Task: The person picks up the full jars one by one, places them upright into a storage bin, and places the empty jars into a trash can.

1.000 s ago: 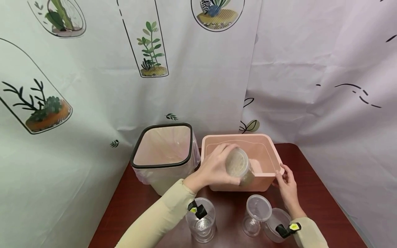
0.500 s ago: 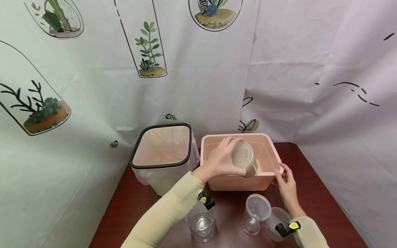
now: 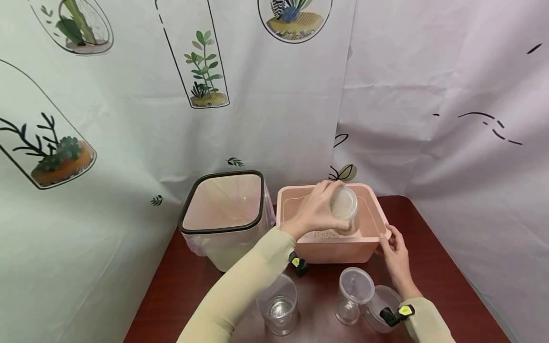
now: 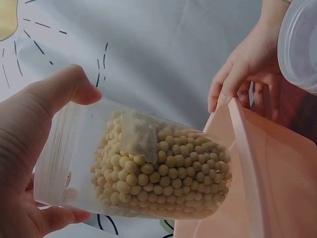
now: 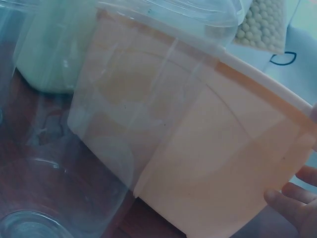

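Note:
My left hand (image 3: 316, 212) holds a clear lidded jar (image 3: 344, 204) over the pink bin (image 3: 334, 252). In the left wrist view the jar lies tilted, its lid end in my fingers and thumb. Round pale beans (image 4: 173, 168), which look like soybeans, fill much of it, with a small whitish packet (image 4: 139, 135) among them. My right hand (image 3: 396, 259) grips the bin's front right corner, thumb and fingers on either side of the rim. Below my left wrist, a pale grainy patch (image 3: 324, 234) shows inside the bin; its kind is unclear.
A waste bin (image 3: 220, 226) with a black rim and plastic liner stands left of the pink bin. In front on the dark red table (image 3: 158, 290) are a clear jar (image 3: 279, 305), a clear stemmed container (image 3: 356, 288) and a low clear container (image 3: 381, 307). A printed curtain hangs behind.
My left hand has carried the jar of beans right and farther back, from above the bin's front edge to over its inside. The right hand keeps its grip on the corner.

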Action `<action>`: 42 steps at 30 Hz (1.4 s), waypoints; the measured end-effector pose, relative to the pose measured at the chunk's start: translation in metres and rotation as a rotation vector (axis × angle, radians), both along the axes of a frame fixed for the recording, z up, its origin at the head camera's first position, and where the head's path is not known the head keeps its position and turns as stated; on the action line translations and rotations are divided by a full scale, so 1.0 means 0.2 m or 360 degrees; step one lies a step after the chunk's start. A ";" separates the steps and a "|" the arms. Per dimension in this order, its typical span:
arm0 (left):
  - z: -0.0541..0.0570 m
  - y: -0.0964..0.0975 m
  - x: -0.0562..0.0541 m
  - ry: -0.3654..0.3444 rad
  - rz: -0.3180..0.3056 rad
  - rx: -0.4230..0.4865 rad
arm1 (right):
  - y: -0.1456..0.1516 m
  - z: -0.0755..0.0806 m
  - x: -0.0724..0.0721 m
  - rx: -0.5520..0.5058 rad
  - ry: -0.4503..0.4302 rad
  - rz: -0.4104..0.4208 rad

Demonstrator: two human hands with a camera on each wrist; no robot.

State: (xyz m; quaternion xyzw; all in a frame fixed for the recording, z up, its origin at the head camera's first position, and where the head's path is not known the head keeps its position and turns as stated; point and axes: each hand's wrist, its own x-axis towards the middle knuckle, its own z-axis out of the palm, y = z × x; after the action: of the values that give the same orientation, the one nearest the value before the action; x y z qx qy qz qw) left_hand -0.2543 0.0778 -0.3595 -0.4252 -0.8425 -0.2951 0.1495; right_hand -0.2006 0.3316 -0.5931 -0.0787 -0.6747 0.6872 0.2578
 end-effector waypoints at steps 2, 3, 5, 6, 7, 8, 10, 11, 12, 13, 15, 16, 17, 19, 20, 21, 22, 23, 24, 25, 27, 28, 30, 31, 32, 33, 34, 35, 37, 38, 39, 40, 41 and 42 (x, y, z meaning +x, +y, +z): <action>-0.01 0.02 -0.01 0.0008 0.0012 0.0006 | 0.05 -0.12 -0.06 0.0016 -0.0003 -0.0038; -0.02 0.03 -0.02 0.0016 0.0022 0.0008 | 0.07 -0.15 -0.08 0.0052 -0.0036 -0.0062; -0.04 0.05 -0.03 0.0020 0.0033 0.0018 | 0.08 -0.19 -0.10 0.0105 -0.0062 -0.0090; -0.05 0.06 -0.03 0.0014 0.0039 0.0022 | 0.08 -0.19 -0.10 0.0124 -0.0084 -0.0123; -0.07 0.07 -0.04 0.0007 0.0046 0.0024 | 0.07 -0.16 -0.08 0.0086 -0.0051 -0.0074; -0.08 0.08 -0.04 -0.0004 0.0050 0.0029 | 0.06 -0.14 -0.07 0.0058 -0.0023 -0.0057; -0.11 0.10 -0.05 -0.0026 0.0063 0.0031 | 0.03 -0.06 -0.03 0.0017 0.0019 0.0006; -0.12 0.11 -0.06 -0.0037 0.0071 0.0030 | 0.02 -0.03 -0.02 0.0007 0.0045 0.0033; -0.13 0.11 -0.06 -0.0051 0.0079 0.0028 | 0.01 0.00 0.00 -0.0018 0.0057 0.0060; -0.15 0.12 -0.07 -0.0062 0.0088 0.0026 | 0.00 0.01 0.01 -0.0025 0.0071 0.0070; -0.17 0.13 -0.08 -0.0089 0.0108 0.0022 | 0.00 0.00 0.00 0.0003 0.0068 0.0045; -0.18 0.14 -0.08 -0.0111 0.0116 0.0023 | 0.00 0.00 0.00 -0.0014 0.0095 0.0068; -0.19 0.14 -0.08 -0.0137 0.0124 0.0025 | 0.00 0.00 0.00 -0.0051 0.0119 0.0093; -0.21 0.15 -0.09 -0.0180 0.0141 0.0022 | 0.02 -0.05 -0.02 -0.0092 0.0153 0.0087; -0.21 0.16 -0.10 -0.0195 0.0150 0.0019 | 0.03 -0.07 -0.03 -0.0077 0.0147 0.0079; -0.23 0.17 -0.10 -0.0208 0.0157 0.0012 | 0.03 -0.07 -0.03 -0.0100 0.0140 0.0097; -0.23 0.17 -0.10 -0.0220 0.0159 0.0009 | 0.03 -0.07 -0.03 -0.0073 0.0125 0.0087; -0.24 0.18 -0.11 -0.0223 0.0162 -0.0002 | 0.04 -0.09 -0.04 -0.0019 0.0085 0.0036; -0.25 0.19 -0.11 -0.0223 0.0163 -0.0013 | 0.05 -0.10 -0.05 0.0015 0.0058 0.0000; -0.26 0.20 -0.11 -0.0231 0.0158 -0.0020 | 0.04 -0.08 -0.04 0.0011 0.0058 0.0019; -0.28 0.22 -0.11 -0.0247 0.0139 -0.0037 | 0.00 0.01 0.00 0.0063 0.0001 0.0021; -0.28 0.22 -0.12 -0.0256 0.0132 -0.0046 | -0.03 0.05 0.02 0.0103 -0.0018 -0.0002; -0.30 0.24 -0.12 -0.0265 0.0128 -0.0080 | -0.08 0.15 0.07 0.0086 -0.0025 0.0025; -0.31 0.24 -0.12 -0.0268 0.0130 -0.0103 | -0.11 0.19 0.09 0.0067 -0.0014 0.0031; -0.31 0.25 -0.12 -0.0266 0.0135 -0.0128 | -0.14 0.24 0.11 0.0102 -0.0054 0.0006; -0.32 0.25 -0.12 -0.0267 0.0143 -0.0149 | -0.15 0.27 0.13 0.0100 -0.0058 0.0004; -0.33 0.26 -0.12 -0.0273 0.0151 -0.0162 | -0.16 0.29 0.14 0.0105 -0.0065 0.0005; -0.33 0.26 -0.12 -0.0277 0.0160 -0.0176 | -0.17 0.30 0.14 0.0098 -0.0083 0.0000; -0.34 0.27 -0.12 -0.0298 0.0172 -0.0174 | -0.17 0.32 0.15 0.0104 -0.0121 -0.0012; -0.34 0.27 -0.12 -0.0310 0.0171 -0.0160 | -0.17 0.32 0.15 0.0130 -0.0159 -0.0019; -0.34 0.28 -0.12 -0.0320 0.0171 -0.0145 | -0.17 0.32 0.15 0.0132 -0.0175 -0.0027; -0.34 0.28 -0.12 -0.0326 0.0168 -0.0131 | -0.17 0.32 0.14 0.0133 -0.0189 -0.0037; -0.34 0.29 -0.12 -0.0330 0.0164 -0.0119 | -0.16 0.31 0.14 0.0129 -0.0184 -0.0030; -0.35 0.30 -0.11 -0.0331 0.0165 -0.0113 | -0.14 0.27 0.12 0.0112 -0.0143 -0.0022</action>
State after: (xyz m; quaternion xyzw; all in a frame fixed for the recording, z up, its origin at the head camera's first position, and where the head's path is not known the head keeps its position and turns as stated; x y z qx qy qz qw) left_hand -0.2773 0.1372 -0.4289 -0.3532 -0.8842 -0.2995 0.0611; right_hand -0.1761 0.3040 -0.5392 -0.1052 -0.7088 0.6570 0.2345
